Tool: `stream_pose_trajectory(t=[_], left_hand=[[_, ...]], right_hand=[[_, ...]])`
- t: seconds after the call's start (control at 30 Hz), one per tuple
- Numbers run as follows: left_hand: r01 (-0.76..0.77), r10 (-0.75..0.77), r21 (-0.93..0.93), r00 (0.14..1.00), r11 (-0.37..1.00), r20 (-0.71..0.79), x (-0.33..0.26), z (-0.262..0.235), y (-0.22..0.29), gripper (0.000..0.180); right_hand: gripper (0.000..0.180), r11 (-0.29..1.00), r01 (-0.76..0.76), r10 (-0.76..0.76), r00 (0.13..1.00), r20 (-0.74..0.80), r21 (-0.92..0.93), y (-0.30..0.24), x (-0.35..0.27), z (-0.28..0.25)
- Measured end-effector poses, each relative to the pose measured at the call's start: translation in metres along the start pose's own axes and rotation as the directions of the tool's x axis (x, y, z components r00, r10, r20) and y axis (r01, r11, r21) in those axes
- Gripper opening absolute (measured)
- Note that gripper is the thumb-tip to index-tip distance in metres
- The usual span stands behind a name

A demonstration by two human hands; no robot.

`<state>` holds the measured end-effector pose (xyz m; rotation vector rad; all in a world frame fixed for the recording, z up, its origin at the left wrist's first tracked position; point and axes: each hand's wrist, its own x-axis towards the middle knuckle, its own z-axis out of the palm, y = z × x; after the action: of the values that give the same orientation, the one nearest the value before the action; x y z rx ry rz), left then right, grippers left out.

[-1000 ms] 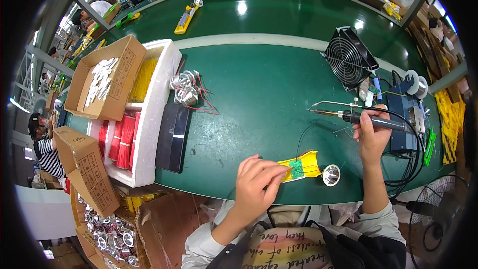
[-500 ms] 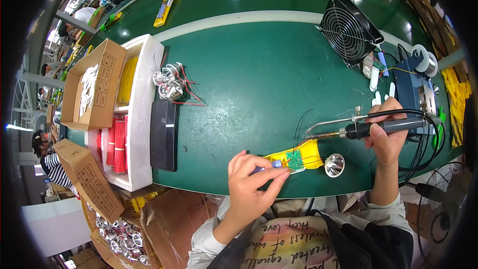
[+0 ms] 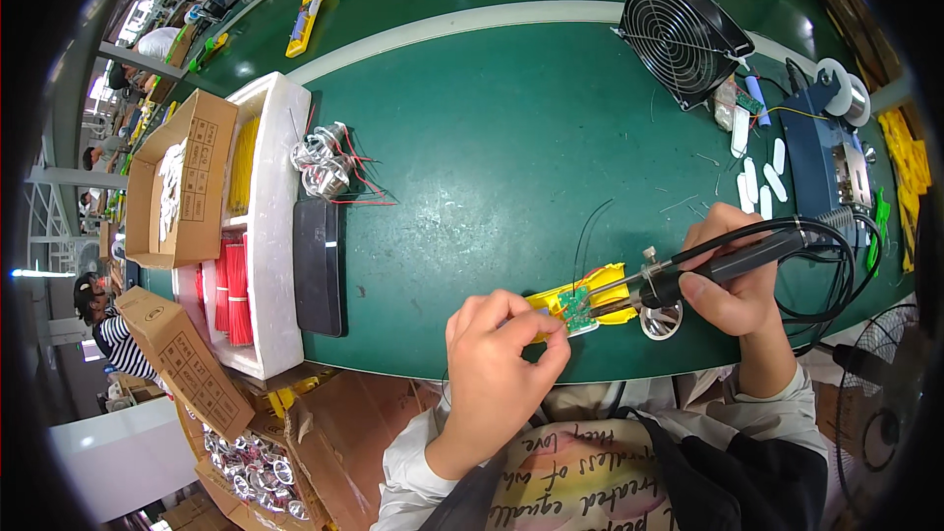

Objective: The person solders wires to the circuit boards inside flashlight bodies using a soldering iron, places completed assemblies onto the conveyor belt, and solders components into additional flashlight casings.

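Observation:
My right hand [image 3: 733, 280] grips a black soldering iron [image 3: 723, 264] with a thin metal tube clamped along it. The iron's tip meets the green circuit board [image 3: 578, 307], which rests in a yellow flashlight housing [image 3: 612, 280]. At the board's left end, my left hand [image 3: 503, 359] has thumb and forefinger pinched together; what lies between them is too small to make out. Its fingers cover the housing's left part. A silver reflector cup [image 3: 661, 321] sits at the housing's right end, partly beneath the iron and my right hand.
Reflectors with red wires [image 3: 324, 162] and a black tray [image 3: 320, 265] lie left, beside a white foam box [image 3: 280, 236] of wires and a carton [image 3: 206, 182]. Far right stand a black fan [image 3: 680, 37], white strips [image 3: 750, 180], a blue soldering station [image 3: 821, 157] and a solder spool [image 3: 846, 93].
The soldering iron has come down and left, from above the housing onto the circuit board. My left hand stays beside the board, its pinch slightly shifted. The view has tilted a little.

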<state>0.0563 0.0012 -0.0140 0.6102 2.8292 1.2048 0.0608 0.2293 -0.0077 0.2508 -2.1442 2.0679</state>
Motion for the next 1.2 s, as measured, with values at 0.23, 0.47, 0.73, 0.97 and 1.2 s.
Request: stream_pose_trajectory(t=[0.23,0.47,0.73,0.97,1.2], left_hand=[[0.001,-0.004,0.069,0.999,0.998,0.041,0.004,-0.003,0.009,0.009],[-0.019,0.011,0.109,0.997,0.994,0.075,0.007,-0.003,0.013,0.009],[-0.031,0.02,0.129,0.997,0.991,0.081,0.008,-0.003,0.012,0.009],[-0.029,0.016,0.121,0.993,0.992,0.113,0.009,-0.003,0.011,0.01],[-0.008,-0.006,0.11,0.992,0.994,0.129,0.009,-0.004,0.012,0.01]], right_hand=[[0.012,0.998,0.058,-0.057,0.998,0.018,-0.026,0.005,0.0,0.0],[0.012,0.999,0.0,0.001,1.0,0.027,-0.038,0.001,0.001,0.003],[0.012,0.997,0.008,-0.005,0.999,0.036,-0.077,0.001,0.001,0.002],[0.012,0.998,-0.002,0.004,1.0,0.031,-0.064,0.0,0.001,0.003],[0.012,0.999,-0.028,0.029,0.999,0.02,-0.042,0.0,0.0,0.003]])
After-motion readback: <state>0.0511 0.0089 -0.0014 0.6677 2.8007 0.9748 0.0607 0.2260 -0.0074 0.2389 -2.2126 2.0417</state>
